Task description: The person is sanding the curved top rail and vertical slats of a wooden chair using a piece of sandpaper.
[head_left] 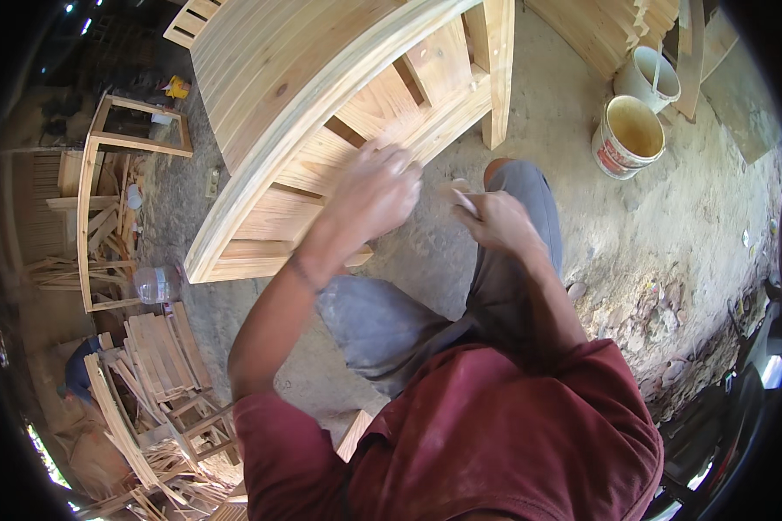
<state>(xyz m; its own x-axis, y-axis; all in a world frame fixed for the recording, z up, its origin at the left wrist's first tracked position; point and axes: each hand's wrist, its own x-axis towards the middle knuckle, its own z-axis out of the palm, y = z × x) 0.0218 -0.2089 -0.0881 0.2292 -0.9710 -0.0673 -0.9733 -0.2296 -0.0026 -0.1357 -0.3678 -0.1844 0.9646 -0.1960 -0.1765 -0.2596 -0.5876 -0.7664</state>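
Observation:
A curved piece of pale wooden furniture stands in front of me, with slatted panels and a thick rim. My left hand is curled at the slatted side, close to the wood. Its fingers are closed and smeared by motion; what they hold, if anything, is hidden. Above my bent knee, my right hand pinches a small flat pale piece. Blur hides the exact kind of that piece, which is apart from the furniture.
Two buckets, one stained inside and one white, stand at the far right beside wooden boards. A wooden frame, a clear plastic jug and stacked slats are at left. Another person is at lower left.

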